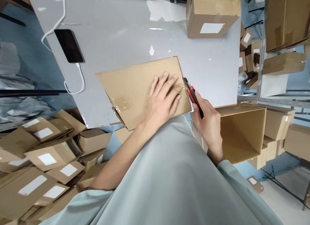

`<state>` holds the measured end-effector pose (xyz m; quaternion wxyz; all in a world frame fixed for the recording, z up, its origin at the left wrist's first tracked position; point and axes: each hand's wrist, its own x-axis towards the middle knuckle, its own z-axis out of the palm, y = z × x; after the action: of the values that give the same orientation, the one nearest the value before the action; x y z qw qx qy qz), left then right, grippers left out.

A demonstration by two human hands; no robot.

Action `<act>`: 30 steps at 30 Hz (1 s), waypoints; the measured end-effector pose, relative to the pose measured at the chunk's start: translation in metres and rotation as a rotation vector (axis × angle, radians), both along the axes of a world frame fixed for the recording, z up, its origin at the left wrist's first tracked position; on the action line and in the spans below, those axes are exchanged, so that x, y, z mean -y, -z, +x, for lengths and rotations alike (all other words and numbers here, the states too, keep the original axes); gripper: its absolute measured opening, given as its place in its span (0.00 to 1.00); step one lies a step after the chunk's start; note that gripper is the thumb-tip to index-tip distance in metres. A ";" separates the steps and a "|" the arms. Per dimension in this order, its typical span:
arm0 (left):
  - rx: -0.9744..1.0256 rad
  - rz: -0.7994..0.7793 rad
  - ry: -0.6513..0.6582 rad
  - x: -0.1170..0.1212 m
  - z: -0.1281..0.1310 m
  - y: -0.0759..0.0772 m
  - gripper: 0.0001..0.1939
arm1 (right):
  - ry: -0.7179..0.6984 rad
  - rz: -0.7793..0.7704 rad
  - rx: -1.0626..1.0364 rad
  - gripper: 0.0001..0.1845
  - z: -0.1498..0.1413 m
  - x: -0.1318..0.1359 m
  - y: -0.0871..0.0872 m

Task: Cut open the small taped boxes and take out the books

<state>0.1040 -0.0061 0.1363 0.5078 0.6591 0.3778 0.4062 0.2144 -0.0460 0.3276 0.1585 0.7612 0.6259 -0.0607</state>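
A brown cardboard box lies on the grey table at its near edge, close to my body. Spread flat on the box's top, my left hand presses near its right end, fingers apart. My right hand grips a red and black box cutter. The cutter's tip meets the right edge of the box; whether the blade is in the cardboard I cannot tell. Clear tape shines on the box's left part, and a flap sticks out at its left end.
A phone with a white cable lies at the table's left. A taped box stands at the back right. Many labelled boxes are piled at lower left. An open carton stands right of my right hand, near metal shelving.
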 end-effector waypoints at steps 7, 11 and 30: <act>0.003 -0.026 0.020 -0.002 -0.003 -0.003 0.21 | 0.043 -0.059 0.140 0.30 -0.018 0.002 0.001; 0.021 -0.050 0.029 -0.002 -0.003 -0.005 0.22 | 0.041 -0.125 0.205 0.33 -0.028 0.002 -0.002; 0.051 -0.013 0.030 0.007 0.000 -0.013 0.21 | 0.046 -0.374 0.492 0.34 -0.082 -0.017 -0.026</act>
<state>0.1040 -0.0127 0.1493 0.5276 0.6508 0.3574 0.4129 0.1325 -0.0291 0.3533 0.4411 0.7247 0.5293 0.0078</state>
